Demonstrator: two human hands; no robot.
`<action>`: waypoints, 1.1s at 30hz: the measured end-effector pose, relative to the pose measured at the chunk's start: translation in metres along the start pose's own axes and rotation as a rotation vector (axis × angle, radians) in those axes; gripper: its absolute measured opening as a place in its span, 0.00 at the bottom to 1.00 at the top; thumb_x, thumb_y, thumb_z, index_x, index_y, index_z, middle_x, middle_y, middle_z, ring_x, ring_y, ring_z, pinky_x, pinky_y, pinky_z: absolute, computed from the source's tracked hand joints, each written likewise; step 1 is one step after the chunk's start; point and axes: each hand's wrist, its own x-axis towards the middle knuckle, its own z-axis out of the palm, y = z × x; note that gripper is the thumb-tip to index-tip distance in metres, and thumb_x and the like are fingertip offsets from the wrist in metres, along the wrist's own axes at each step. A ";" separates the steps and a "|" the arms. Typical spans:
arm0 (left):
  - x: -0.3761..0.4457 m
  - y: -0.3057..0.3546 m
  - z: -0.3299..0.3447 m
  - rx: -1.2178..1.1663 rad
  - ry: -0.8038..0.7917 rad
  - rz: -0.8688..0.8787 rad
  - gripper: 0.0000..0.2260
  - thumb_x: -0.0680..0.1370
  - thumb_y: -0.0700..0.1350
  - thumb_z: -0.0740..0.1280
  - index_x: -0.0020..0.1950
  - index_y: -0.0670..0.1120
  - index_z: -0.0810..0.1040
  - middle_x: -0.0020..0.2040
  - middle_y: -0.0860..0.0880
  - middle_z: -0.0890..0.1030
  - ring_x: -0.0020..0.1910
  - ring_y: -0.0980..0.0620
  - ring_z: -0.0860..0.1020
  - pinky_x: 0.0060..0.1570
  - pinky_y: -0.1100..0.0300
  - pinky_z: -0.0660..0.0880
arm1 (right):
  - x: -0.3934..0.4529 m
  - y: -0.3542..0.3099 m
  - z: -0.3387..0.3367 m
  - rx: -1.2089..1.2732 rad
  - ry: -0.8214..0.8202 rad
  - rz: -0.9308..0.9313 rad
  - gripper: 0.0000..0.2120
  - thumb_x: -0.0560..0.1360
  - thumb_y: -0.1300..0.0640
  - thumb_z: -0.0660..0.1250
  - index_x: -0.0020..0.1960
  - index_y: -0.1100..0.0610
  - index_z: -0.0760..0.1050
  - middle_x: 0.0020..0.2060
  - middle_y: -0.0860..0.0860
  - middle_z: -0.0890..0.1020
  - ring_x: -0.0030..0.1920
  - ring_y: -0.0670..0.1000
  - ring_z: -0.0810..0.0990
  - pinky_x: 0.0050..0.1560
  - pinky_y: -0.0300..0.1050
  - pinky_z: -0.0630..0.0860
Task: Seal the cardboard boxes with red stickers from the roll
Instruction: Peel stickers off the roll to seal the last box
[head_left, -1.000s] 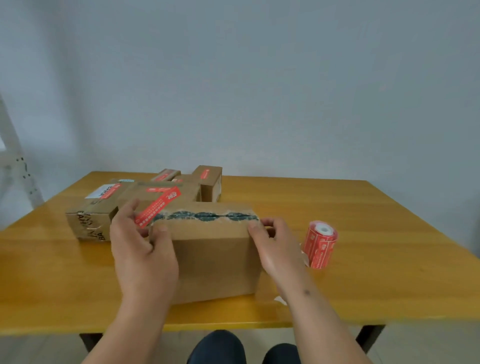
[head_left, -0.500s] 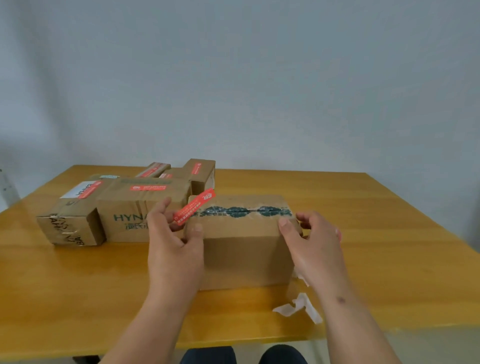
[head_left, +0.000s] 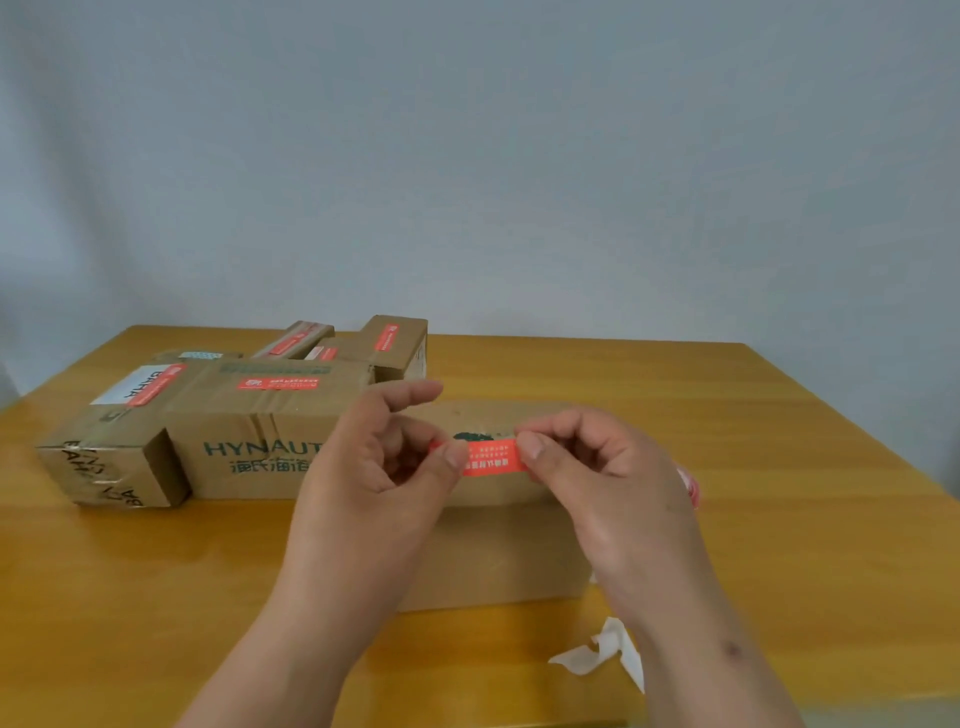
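Note:
A red sticker (head_left: 492, 458) is stretched level between my two hands, just above the top of a plain cardboard box (head_left: 498, 551) in front of me. My left hand (head_left: 379, 467) pinches its left end between thumb and fingers. My right hand (head_left: 597, 462) pinches its right end. The box top shows a dark green torn seam, mostly hidden by the sticker and my hands. A sliver of the red sticker roll (head_left: 692, 488) peeks out behind my right hand.
Several cardboard boxes bearing red stickers stand at the left and back, among them a HYNAUT box (head_left: 260, 441), a box with a white label (head_left: 111, 447) and a small box (head_left: 397, 345). Crumpled white backing paper (head_left: 602, 649) lies near the front edge of the yellow wooden table (head_left: 779, 467).
Both hands left the box's sides. The sticker, earlier held tilted by my left hand alone, is now held level by both hands over the box top. The view shifted left.

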 end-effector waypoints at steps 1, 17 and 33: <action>0.002 -0.001 -0.001 0.016 -0.007 -0.013 0.17 0.74 0.41 0.72 0.57 0.58 0.76 0.39 0.50 0.82 0.42 0.52 0.80 0.45 0.57 0.76 | 0.002 0.001 -0.001 -0.035 0.005 -0.008 0.03 0.72 0.53 0.71 0.41 0.46 0.82 0.37 0.41 0.83 0.39 0.39 0.78 0.40 0.32 0.74; 0.044 0.018 -0.011 0.302 -0.054 -0.097 0.17 0.74 0.40 0.72 0.58 0.58 0.79 0.39 0.57 0.84 0.33 0.59 0.82 0.40 0.65 0.80 | 0.028 -0.003 0.004 -0.356 0.054 -0.489 0.07 0.72 0.59 0.70 0.47 0.48 0.83 0.40 0.39 0.81 0.45 0.38 0.79 0.42 0.26 0.71; 0.065 0.014 -0.018 0.444 -0.176 -0.163 0.08 0.75 0.42 0.72 0.41 0.56 0.83 0.35 0.58 0.84 0.32 0.60 0.82 0.36 0.65 0.77 | 0.044 0.001 0.012 -0.366 -0.009 -0.414 0.06 0.72 0.59 0.73 0.44 0.48 0.83 0.43 0.42 0.74 0.46 0.41 0.75 0.40 0.26 0.69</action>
